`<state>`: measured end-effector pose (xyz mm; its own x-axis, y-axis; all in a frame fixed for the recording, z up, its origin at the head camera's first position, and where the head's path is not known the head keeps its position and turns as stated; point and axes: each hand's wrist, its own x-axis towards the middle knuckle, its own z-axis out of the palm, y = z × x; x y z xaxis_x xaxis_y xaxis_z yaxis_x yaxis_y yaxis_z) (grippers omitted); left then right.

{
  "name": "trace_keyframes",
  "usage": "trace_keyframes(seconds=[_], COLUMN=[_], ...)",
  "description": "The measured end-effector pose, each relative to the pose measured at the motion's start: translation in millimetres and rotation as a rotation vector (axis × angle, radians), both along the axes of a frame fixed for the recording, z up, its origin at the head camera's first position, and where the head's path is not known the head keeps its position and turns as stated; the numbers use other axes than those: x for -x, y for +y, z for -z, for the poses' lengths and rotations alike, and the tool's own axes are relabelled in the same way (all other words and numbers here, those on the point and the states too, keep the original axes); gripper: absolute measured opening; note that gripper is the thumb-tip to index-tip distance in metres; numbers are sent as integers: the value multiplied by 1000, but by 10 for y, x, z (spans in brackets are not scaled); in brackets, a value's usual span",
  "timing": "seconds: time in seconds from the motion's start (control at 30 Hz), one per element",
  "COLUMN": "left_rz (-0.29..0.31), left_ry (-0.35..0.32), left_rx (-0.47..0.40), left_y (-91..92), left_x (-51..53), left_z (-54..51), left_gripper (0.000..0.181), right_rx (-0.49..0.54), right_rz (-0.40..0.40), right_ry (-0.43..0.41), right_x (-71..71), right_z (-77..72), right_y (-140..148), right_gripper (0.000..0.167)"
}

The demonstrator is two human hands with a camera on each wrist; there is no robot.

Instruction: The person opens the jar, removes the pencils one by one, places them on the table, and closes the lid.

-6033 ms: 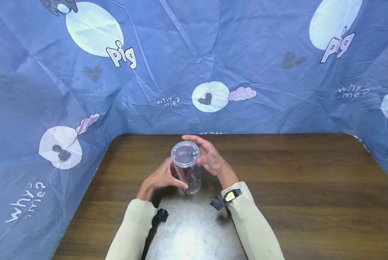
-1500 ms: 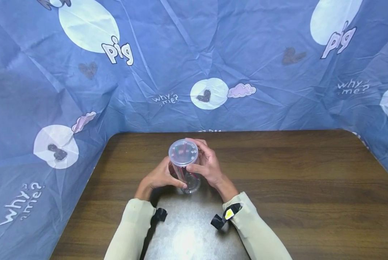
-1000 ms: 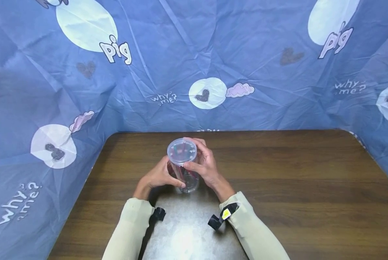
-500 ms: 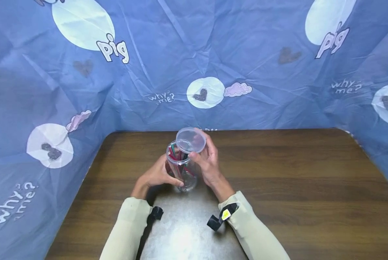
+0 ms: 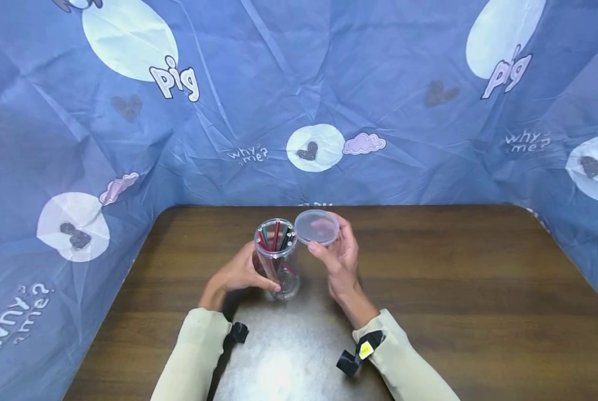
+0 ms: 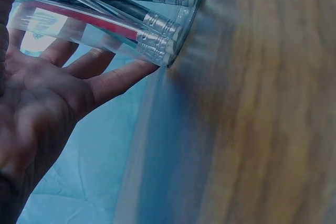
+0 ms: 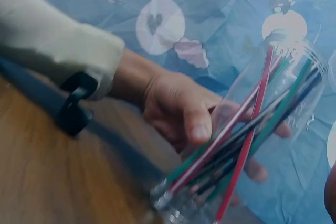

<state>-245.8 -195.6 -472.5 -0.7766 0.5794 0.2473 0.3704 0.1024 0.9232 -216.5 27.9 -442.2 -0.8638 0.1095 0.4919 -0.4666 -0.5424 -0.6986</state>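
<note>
- Plastic jar [image 5: 290,283], clear, one: upright on the wooden table [image 5: 454,278], mouth uncovered.
- Left hand [image 5: 244,270], one: thumb and fingers wrapped round the jar's side, as a second ago.
- Lid [image 5: 317,227], translucent, one: seated on the jar a second ago, now off and just beside its mouth.
- Right hand [image 5: 341,256], one: pinching the lid at its edge between thumb and fingers.
- Pencils [image 5: 277,235], several, red, green and dark: leaning inside the jar, metal-banded ends down.
- Remark: uncovering looks complete; the pencils now seem reachable from above.
</note>
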Motion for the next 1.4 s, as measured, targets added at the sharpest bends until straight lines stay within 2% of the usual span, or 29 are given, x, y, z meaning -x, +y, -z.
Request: trace_keyframes(seconds=[0.17,0.43,0.67,0.87,1.07,1.27,1.4], left_rz=[-7,-8,10,15,4,-5,-11], left_ry=[-7,-18,-19,-13,-16,-17,-10], left_rx=[4,2,-28,-43,-32,-40,-43], left_y=[5,6,20,-8,-66,-118,-147], left_x=[-17,-21,-9,-21,-22,-9,6], left_z=[22,-2,13,17,0,15,18], left_gripper=[98,96,97,98,97,97,98], right_rx=[-93,-550,-761,-961,-1230,-1380,-1432], right_rz=[-19,31,-15,14,92,129,138], right_ry=[-9,-74,-81,-122,-39,47,95], right_x=[-76,-170,-239,-266,-300,-320,-320], right_z=[112,389,624,709,708,717,725], right_y=[212,530,654,658,592,563,545], right_gripper=[64,69,70,66,73,78,79])
